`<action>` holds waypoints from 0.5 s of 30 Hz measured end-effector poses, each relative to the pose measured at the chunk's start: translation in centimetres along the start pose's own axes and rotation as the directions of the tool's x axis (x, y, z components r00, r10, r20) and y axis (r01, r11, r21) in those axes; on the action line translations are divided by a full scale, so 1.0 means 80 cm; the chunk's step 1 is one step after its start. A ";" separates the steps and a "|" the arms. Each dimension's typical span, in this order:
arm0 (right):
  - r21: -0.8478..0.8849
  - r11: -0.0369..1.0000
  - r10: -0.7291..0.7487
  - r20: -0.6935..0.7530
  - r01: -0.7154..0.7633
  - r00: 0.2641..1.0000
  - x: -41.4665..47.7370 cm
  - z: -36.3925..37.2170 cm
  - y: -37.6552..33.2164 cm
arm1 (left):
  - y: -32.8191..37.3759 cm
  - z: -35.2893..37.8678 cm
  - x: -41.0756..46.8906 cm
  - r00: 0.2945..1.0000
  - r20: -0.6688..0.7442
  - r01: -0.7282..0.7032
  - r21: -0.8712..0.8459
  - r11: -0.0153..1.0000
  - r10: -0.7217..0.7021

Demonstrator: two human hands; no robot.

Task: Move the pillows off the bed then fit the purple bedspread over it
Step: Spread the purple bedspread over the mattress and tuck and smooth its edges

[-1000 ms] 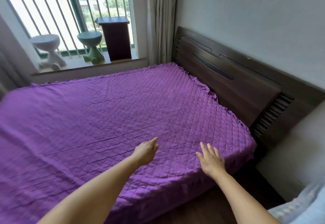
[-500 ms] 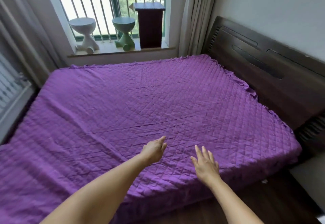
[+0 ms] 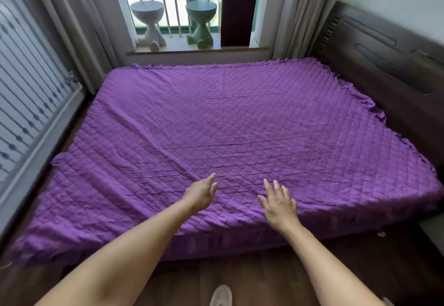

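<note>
The purple quilted bedspread [image 3: 240,123] lies spread over the whole bed, its frilled edge hanging over the near side and running along the dark wooden headboard [image 3: 384,65] on the right. Creases cross its near half. My left hand [image 3: 201,192] hovers flat over the near part of the spread, fingers together, holding nothing. A little to the right, my right hand [image 3: 278,202] hangs over the near edge with fingers apart, also empty. No pillows are in view.
A window sill [image 3: 192,49] at the far side holds a white figure stool [image 3: 150,24], a green one [image 3: 201,24] and a dark wooden stand [image 3: 237,12]. Curtains hang either side. A patterned sliding door [image 3: 28,94] is at left. Dark wood floor lies at my feet.
My view has swung left, from the headboard corner to the whole bed. Both hands stay over the near edge, open, barely shifted. The white pillow at the lower right has left the view.
</note>
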State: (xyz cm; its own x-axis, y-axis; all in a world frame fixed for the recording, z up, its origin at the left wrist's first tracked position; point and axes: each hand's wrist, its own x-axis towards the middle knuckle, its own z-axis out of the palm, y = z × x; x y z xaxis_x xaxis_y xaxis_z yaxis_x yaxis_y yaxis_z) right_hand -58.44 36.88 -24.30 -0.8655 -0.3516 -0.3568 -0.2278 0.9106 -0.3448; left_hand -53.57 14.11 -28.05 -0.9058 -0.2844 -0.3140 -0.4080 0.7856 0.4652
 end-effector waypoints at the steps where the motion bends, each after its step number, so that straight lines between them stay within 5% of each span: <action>1: 0.006 1.000 -0.012 0.004 0.012 1.000 -0.010 0.011 -0.007 | -0.012 0.003 -0.013 1.000 -0.009 0.001 -0.007 1.000 -0.001; 15: -0.029 0.996 -0.076 0.123 0.080 0.989 -0.080 0.131 -0.091 | -0.166 -0.005 -0.140 0.985 0.029 0.169 -0.075 0.983 -0.168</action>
State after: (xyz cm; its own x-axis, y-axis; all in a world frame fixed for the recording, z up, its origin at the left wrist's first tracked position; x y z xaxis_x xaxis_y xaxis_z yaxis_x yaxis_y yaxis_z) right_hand -46.55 30.23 -28.59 -0.7842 -0.4435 -0.4341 -0.3089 0.8856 -0.3468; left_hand -38.05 6.68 -30.40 -0.8209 -0.3960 -0.4116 -0.5629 0.6828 0.4658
